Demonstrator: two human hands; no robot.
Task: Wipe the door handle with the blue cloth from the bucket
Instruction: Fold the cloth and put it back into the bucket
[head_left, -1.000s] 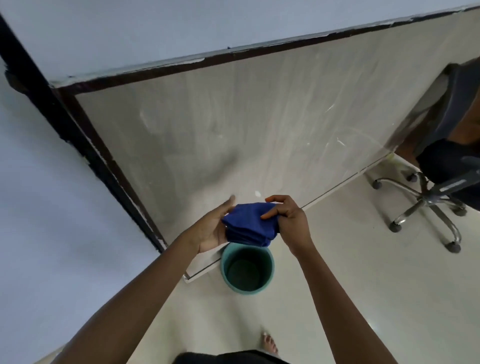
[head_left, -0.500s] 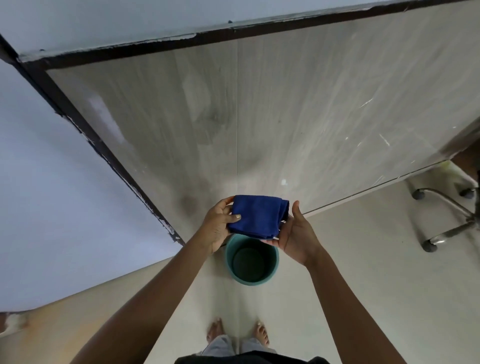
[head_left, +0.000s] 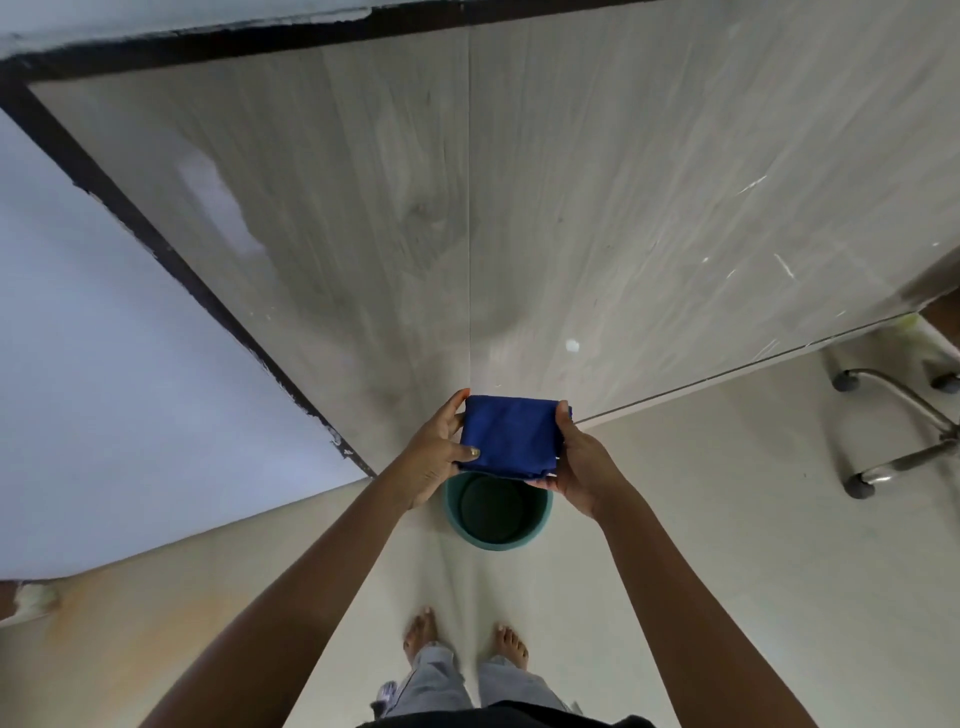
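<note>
A folded blue cloth (head_left: 511, 434) is held flat between both hands, just above a teal bucket (head_left: 540, 525) that stands on the floor. My left hand (head_left: 434, 457) grips the cloth's left edge with its thumb on top. My right hand (head_left: 582, 465) holds the right edge and supports it from below. In front of me stands a pale wood-grain door (head_left: 571, 182) in a dark frame (head_left: 156, 234). No door handle shows in this view.
A chrome office chair base with castors (head_left: 898, 441) stands at the right on the pale floor. A light blue wall (head_left: 104, 364) lies to the left of the frame. My bare feet (head_left: 467, 642) are behind the bucket.
The cloth has gone from a bunched lump to a flat folded square held at both edges. The view has tilted down and turned left, so the chair has slid to the right edge.
</note>
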